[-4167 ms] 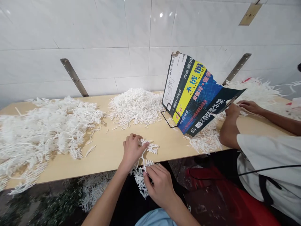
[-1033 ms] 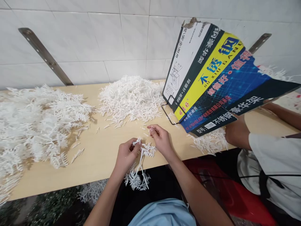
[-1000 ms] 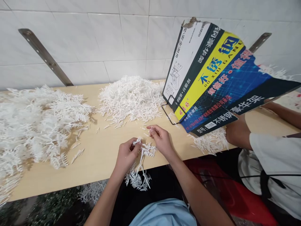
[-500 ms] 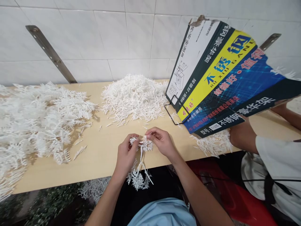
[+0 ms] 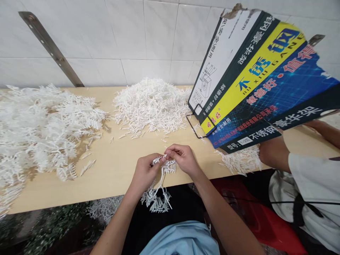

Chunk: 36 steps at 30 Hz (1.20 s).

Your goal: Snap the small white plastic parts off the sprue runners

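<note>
Between my hands is a white branching plastic sprig with many short, thin tips; its stems hang past the table's front edge toward my lap. My left hand is closed, thumb and fingers pinching the sprig's left part. My right hand pinches at the sprig's upper tips, its thumb and fingertips almost meeting my left thumb. What exactly lies between the right fingertips is too small to tell. Behind them on the table sits a heap of small loose white pieces. A larger pile of white branching sprigs spreads over the left side.
A printed cardboard sheet stands at the right, with a black wire frame at its lower corner. Beyond it, a co-worker's arm rests by more white pieces. A metal bracket is fixed to the tiled wall.
My hands have drawn closer together, the left shifting slightly right toward the right fingertips. The camera view has tilted a little. The sprig stays held.
</note>
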### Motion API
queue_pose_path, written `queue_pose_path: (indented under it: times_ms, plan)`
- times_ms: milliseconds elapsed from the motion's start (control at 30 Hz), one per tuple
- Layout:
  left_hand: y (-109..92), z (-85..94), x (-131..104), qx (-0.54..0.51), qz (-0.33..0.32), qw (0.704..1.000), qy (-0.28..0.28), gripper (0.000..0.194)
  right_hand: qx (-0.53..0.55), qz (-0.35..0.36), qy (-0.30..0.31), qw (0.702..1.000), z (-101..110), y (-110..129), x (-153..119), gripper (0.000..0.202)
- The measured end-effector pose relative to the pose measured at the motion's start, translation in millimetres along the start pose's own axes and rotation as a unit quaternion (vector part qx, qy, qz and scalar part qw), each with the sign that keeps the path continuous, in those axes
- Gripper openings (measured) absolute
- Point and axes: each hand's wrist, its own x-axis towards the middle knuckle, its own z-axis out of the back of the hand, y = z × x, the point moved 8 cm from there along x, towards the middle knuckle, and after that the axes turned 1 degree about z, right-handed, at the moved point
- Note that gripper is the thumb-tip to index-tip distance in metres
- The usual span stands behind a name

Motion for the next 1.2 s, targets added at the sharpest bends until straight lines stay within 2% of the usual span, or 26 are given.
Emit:
queue_pose_path:
  times_ms: [67,167,233,300,400,500,567,667,867,1033,1100,1200]
  plan:
    - [2.1,-1.2,0.3,0.016,0.003,1.0,0.004,0.033,0.005,0.004,-0.057,0.998,10.5,-4.4,1.4,0.03]
    - [4.2,0.2,-1.3,0.041,0.006,0.999,-0.006,0.029,0.049,0.03,-0.204,0.977,36.1,-10.0,-0.7,0.035]
    - [4.6,1.8,-2.8,0.039,0.007,0.999,-0.015,0.03,0.034,0.039,-0.246,0.968,41.8,-8.9,-2.9,0.031]
    - [5.8,4.0,-3.4,0.034,0.018,0.999,-0.028,0.031,-0.047,0.057,-0.21,0.975,32.8,2.0,-2.1,0.027]
    - [7.2,7.7,-2.2,0.034,0.034,0.997,-0.053,0.031,-0.161,0.106,-0.113,0.975,9.7,24.3,-3.4,0.039]
    - [5.6,7.6,0.0,0.033,0.022,0.998,-0.058,0.031,-0.179,0.126,-0.02,0.976,-7.7,33.6,-5.7,0.024]
    - [5.3,6.4,0.7,0.032,0.014,0.998,-0.055,0.031,-0.167,0.129,0.008,0.977,-11.8,34.6,-6.6,0.015]
    - [6.5,4.7,0.7,0.04,0.015,0.998,-0.054,0.034,-0.147,0.125,0.002,0.981,-10.1,33.7,-7.3,0.01]
    - [5.4,1.3,-1.0,0.049,0.022,0.998,-0.035,0.038,-0.142,0.082,-0.019,0.986,-3.1,24.3,-6.1,0.015]
    - [3.4,2.0,-3.1,0.042,0.025,0.999,-0.024,0.03,-0.003,0.033,-0.073,0.997,13.2,4.9,-0.1,0.023]
    - [2.1,4.7,-3.2,0.038,0.03,0.998,-0.038,0.031,0.01,0.022,-0.063,0.998,12.3,1.7,1.1,0.023]
    - [0.4,4.3,-2.2,0.042,0.032,0.998,-0.034,0.037,-0.03,0.016,-0.028,0.999,5.7,3.3,0.9,0.02]
